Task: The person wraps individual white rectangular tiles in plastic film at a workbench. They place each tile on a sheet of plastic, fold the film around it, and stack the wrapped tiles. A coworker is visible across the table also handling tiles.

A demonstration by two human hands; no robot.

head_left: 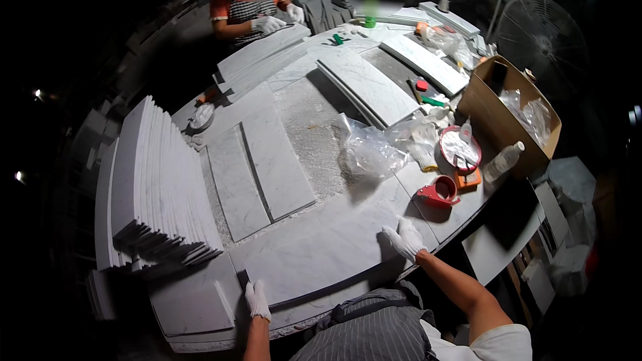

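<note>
A long white marble slab [314, 254] with grey veining lies across the near side of the worktable, slightly raised along its front edge. At its near left corner, my left hand [257, 301] in a white knit glove grips the edge, fingers together. My right hand [404, 241], gloved the same way, holds the slab's right end, with the thumb apart and fingers over the edge. Two more marble pieces, a narrow panel [237, 184] and a wider panel [274, 154], lie flat just beyond it. Both palms' undersides are hidden.
Many thin slabs stand in a stack [160, 187] at left. To the right are a red tape dispenser [438, 192], a bowl of white paste [460, 148], a plastic bottle [503, 162] and a cardboard box [485, 100]. Clear plastic [374, 147] lies mid-table. A gloved co-worker [251, 10] works opposite.
</note>
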